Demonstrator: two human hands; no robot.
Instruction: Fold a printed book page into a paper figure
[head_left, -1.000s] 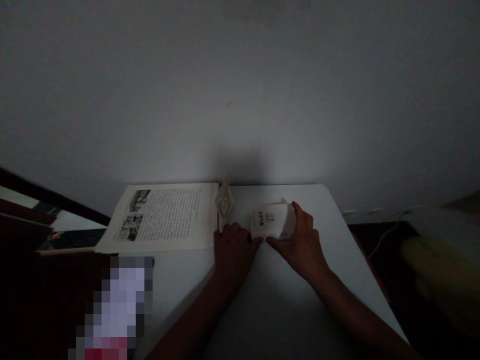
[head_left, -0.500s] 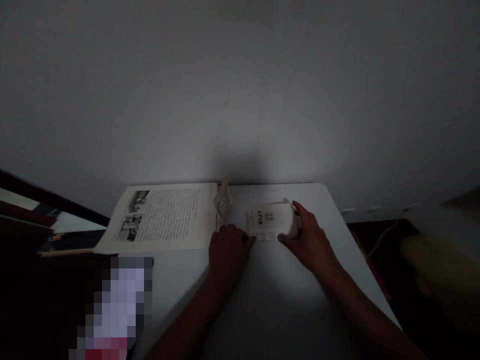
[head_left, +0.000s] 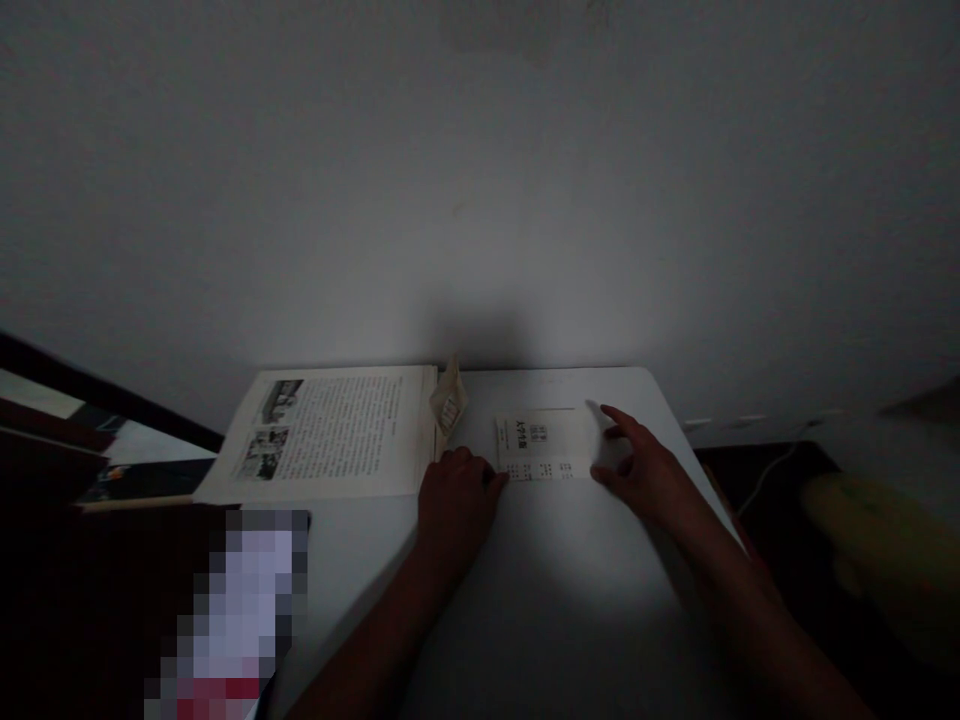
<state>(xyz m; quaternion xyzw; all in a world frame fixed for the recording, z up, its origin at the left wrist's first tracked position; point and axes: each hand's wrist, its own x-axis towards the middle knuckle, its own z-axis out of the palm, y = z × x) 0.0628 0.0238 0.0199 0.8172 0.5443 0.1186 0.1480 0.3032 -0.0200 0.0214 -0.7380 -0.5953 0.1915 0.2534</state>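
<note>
A small sheet of printed paper lies flat on the white table, with large characters near its left side and rows of small print along its near edge. At its lower left corner rests my left hand, fingers curled and the thumb pressing the corner. My right hand is at the right end, thumb near the lower right corner and forefinger spread away toward the upper one. A folded paper piece with a pointed top stands just beyond my left hand.
An open book with text and photos lies at the left of the white table. A blurred-out, phone-like object lies at the near left edge. Behind the table rises a grey wall. A yellowish object and a cable are at right.
My right hand has moved to the right and its fingers have spread. The right end of the paper, curled up before, now lies flatter and reaches farther right. My left hand stays put.
</note>
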